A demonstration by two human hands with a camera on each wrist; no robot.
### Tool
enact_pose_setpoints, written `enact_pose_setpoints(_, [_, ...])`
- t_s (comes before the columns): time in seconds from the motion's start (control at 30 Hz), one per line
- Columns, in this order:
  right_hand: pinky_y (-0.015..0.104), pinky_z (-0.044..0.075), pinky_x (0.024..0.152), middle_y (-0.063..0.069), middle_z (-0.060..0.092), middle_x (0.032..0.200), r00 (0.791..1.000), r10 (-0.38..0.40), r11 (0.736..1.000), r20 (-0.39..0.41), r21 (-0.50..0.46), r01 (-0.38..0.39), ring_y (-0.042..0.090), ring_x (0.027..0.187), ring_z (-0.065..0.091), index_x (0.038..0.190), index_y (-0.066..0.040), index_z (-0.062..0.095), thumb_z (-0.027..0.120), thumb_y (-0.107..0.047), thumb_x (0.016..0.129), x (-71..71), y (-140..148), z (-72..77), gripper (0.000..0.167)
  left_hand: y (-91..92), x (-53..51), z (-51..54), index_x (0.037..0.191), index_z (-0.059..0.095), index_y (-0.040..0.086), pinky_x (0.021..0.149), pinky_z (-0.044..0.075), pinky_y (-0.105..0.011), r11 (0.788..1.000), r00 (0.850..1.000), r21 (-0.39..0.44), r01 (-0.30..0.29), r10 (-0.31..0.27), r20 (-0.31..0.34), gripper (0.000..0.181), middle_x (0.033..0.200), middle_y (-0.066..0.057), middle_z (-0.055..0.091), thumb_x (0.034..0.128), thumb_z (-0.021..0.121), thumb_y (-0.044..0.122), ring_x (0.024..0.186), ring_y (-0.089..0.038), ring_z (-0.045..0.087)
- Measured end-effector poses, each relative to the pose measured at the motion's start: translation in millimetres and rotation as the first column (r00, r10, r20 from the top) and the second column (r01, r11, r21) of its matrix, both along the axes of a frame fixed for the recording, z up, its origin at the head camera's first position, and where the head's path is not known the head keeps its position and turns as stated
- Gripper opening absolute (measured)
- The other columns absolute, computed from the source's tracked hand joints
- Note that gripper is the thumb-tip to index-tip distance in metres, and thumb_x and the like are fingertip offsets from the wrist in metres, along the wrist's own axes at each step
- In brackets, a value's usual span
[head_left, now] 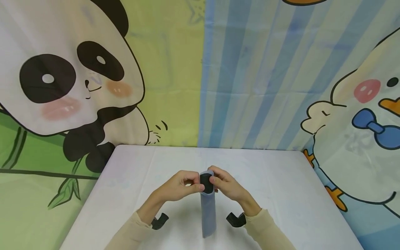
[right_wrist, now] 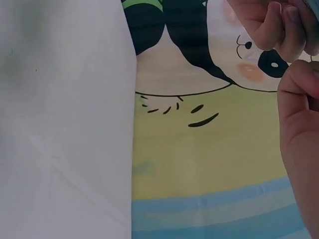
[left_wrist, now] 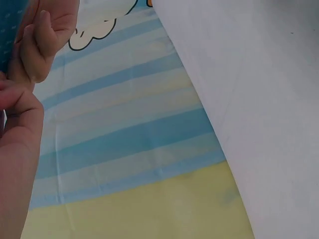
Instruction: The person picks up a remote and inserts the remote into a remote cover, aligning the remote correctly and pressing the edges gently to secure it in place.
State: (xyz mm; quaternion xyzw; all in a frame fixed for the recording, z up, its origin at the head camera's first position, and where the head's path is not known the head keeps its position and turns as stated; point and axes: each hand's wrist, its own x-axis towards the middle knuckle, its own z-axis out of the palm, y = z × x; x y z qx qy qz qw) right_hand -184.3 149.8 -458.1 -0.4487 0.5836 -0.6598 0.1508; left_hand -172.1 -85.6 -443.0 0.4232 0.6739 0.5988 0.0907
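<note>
A long, narrow grey-blue sleeve (head_left: 208, 215) stands upright between the hands, with a black oval end (head_left: 206, 183) showing at its top opening. From the left, my left hand (head_left: 179, 185) pinches the sleeve's upper rim, its thumb tip touching the edge of the black end. My right hand (head_left: 228, 184) grips the rim from the other side, thumb on the black end and fingers behind the sleeve. Only a blue strip of the sleeve (left_wrist: 9, 30) with small pale marks appears in the left wrist view. What lies inside the sleeve is hidden.
A white table (head_left: 175, 156) lies beneath the hands. Behind it hangs a cartoon-printed curtain (head_left: 168, 86) with a panda and a duck. Black wrist-worn devices (head_left: 160, 221) sit under both forearms.
</note>
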Motion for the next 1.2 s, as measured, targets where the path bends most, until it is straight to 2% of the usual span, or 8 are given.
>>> enact_pose_setpoints(0.33, [0.03,0.041,0.056,0.017,0.042,0.077,0.999,-0.016,0.999,-0.033,0.03,0.017,0.028,0.062,0.039,0.102,0.0,0.048,0.044,-0.026,0.109,-0.3,-2,6.2,0.027,-11.0,-0.1,4.9,0.075,0.056,0.011,0.062,0.041,-0.029,0.999,0.996,0.025,-0.031,0.033,-0.088,0.028,0.069,-0.003,0.048,0.0921,0.066,-0.009,0.068,-0.011,0.047])
enact_pose_setpoints(0.43, [0.031,0.042,0.055,0.017,0.041,0.076,0.999,-0.023,0.999,-0.025,0.024,0.024,0.029,0.062,0.038,0.103,0.001,0.048,0.044,-0.023,0.109,-2.1,-2,5.8,0.025,-10.8,-1.6,4.1,0.073,0.054,0.014,0.059,0.041,-0.028,0.993,0.962,0.021,-0.12,0.121,-0.246,0.031,0.069,0.001,0.048,0.0904,0.069,-0.007,0.067,-0.01,0.046])
enact_pose_setpoints(0.63, [0.032,0.041,0.052,0.018,0.041,0.073,0.998,-0.048,0.998,-0.044,0.043,0.05,0.03,0.058,0.037,0.102,0.001,0.048,0.044,-0.015,0.109,-3.6,-2,3.6,0.018,-12.5,-7.5,6.1,0.074,0.053,0.019,0.057,0.037,-0.019,0.941,0.716,-0.051,-0.334,0.218,-0.663,0.027,0.07,0.01,0.044,0.0893,0.069,0.004,0.067,-0.006,0.043])
enact_pose_setpoints(0.83, [0.035,0.036,0.049,0.018,0.043,0.07,0.994,-0.089,0.989,-0.065,0.116,0.096,0.023,0.055,0.038,0.1,-0.001,0.048,0.042,-0.006,0.108,-3.3,-4,0.4,0.011,-10.1,-7.4,7.5,0.069,0.05,0.018,0.057,0.033,-0.019,0.854,0.561,-0.108,-0.508,0.233,-0.794,0.028,0.067,0.011,0.041,0.0843,0.072,0.01,0.064,-0.006,0.037])
enact_pose_setpoints(1.0, [0.028,0.034,0.048,0.008,0.04,0.063,0.984,-0.132,0.971,-0.12,0.182,0.153,0.014,0.052,0.036,0.099,-0.004,0.049,0.046,-0.004,0.107,-4.0,-4,3.4,0.008,-5.1,-4.2,9.1,0.071,0.059,0.011,0.05,0.037,-0.026,0.74,0.262,0.025,-0.673,0.269,-0.927,0.013,0.067,0.003,0.052,0.0833,0.063,0.01,0.058,-0.014,0.044])
enact_pose_setpoints(1.07, [0.026,0.034,0.047,0.003,0.04,0.062,0.979,-0.142,0.966,-0.145,0.195,0.169,0.012,0.051,0.035,0.099,-0.006,0.05,0.048,-0.005,0.106,-4.7,-5,6.0,0.008,-3.0,-2.6,9.3,0.073,0.06,0.007,0.05,0.038,-0.028,0.701,0.174,0.059,-0.711,0.257,-0.951,0.016,0.068,-0.001,0.053,0.0878,0.053,0.009,0.059,-0.016,0.045])
enact_pose_setpoints(1.13, [0.025,0.034,0.047,0.0,0.041,0.061,0.976,-0.148,0.963,-0.163,0.201,0.179,0.011,0.05,0.036,0.097,-0.007,0.05,0.049,-0.005,0.106,-5.7,-6,7.4,0.009,-0.5,-1.1,9.4,0.076,0.058,0.005,0.052,0.039,-0.029,0.681,0.162,0.057,-0.73,0.253,-0.954,0.022,0.069,-0.003,0.05,0.092,0.044,0.008,0.061,-0.018,0.044])
enact_pose_setpoints(1.2, [0.025,0.034,0.046,-0.001,0.042,0.061,0.973,-0.149,0.962,-0.173,0.203,0.184,0.01,0.05,0.037,0.095,-0.008,0.05,0.05,-0.005,0.105,-6.1,-7,8.1,0.01,2.0,0.7,8.7,0.078,0.055,0.005,0.055,0.038,-0.028,0.679,0.228,0.035,-0.734,0.295,-0.928,0.022,0.072,-0.003,0.046,0.0942,0.041,0.009,0.064,-0.018,0.041])
